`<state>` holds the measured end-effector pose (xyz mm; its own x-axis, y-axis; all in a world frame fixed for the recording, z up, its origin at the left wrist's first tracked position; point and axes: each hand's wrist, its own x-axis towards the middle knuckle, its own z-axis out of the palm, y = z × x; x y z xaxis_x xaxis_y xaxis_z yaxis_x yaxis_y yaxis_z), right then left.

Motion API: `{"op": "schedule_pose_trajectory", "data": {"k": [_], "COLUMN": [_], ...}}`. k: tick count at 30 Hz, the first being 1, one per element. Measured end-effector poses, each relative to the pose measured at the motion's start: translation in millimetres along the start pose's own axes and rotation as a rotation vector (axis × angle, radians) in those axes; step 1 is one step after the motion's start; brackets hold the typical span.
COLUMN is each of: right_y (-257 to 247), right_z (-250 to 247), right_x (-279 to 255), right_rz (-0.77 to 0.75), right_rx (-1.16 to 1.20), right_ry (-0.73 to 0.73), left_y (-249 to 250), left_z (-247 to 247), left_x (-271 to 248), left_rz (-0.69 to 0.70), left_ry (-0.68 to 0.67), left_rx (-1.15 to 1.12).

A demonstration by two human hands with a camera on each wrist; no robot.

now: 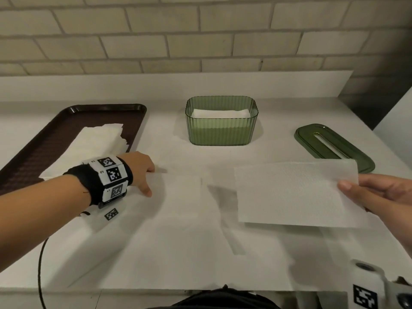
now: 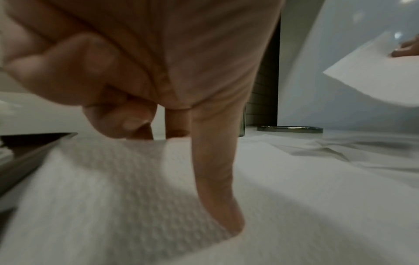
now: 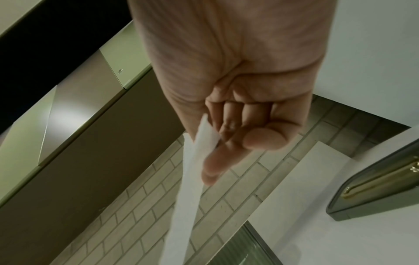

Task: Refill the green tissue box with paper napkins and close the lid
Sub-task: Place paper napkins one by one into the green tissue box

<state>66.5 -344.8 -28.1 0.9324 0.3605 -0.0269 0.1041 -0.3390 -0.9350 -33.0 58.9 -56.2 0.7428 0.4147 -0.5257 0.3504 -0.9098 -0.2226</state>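
The green ribbed tissue box point(image 1: 221, 130) stands open at the back of the counter with white napkins point(image 1: 220, 113) inside. Its green slotted lid point(image 1: 334, 146) lies flat to the right, also seen in the right wrist view as the lid point(image 3: 374, 188). My right hand point(image 1: 347, 188) pinches a folded napkin point(image 1: 294, 195) by its right edge, in the air in front of the lid; the right wrist view shows thumb and fingers on this napkin point(image 3: 188, 206). My left hand point(image 1: 149, 181) stands with its fingertips on another napkin point(image 1: 178, 197) lying flat on the counter, one finger point(image 2: 217, 197) pressing straight down.
A dark brown tray point(image 1: 33, 157) at the left holds a stack of loose napkins point(image 1: 98, 141). A brick wall rises behind the white counter point(image 1: 156, 253). The counter's front edge runs just before my body. A cable hangs from my left wrist.
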Motion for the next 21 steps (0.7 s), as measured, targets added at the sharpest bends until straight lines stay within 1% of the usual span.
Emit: {"op": "schedule_pose_trajectory", "data": {"k": [5,7,9,14,17,21], "right_y": [6,9,11,10,9,8], "right_z": [-14,-18,-21,-26,-28,-28], "right_x": [10,13,15,22,26,34], "right_rz": [-0.02,-0.025,-0.029,-0.062,-0.07,-0.07], "right_rx": [-0.006,-0.013,-0.025,-0.033,-0.053,-0.06], "right_ry": [-0.02,-0.031,-0.04,-0.063,-0.067,-0.08], "left_y": [-9,-18,-22,-15,-10,-1], "left_z": [-5,-5,-6,-11,-12,-15], "left_x": [-10,-13,-20,-41,-54,-64], "left_rz": [-0.091,-0.121,-0.128,-0.133,-0.085,-0.054], "left_ry": [0.011,0.024,0.079,0.332,0.478,0.753], "left_rx": [0.004,-0.038,-0.122,-0.353,-0.5,-0.486]}}
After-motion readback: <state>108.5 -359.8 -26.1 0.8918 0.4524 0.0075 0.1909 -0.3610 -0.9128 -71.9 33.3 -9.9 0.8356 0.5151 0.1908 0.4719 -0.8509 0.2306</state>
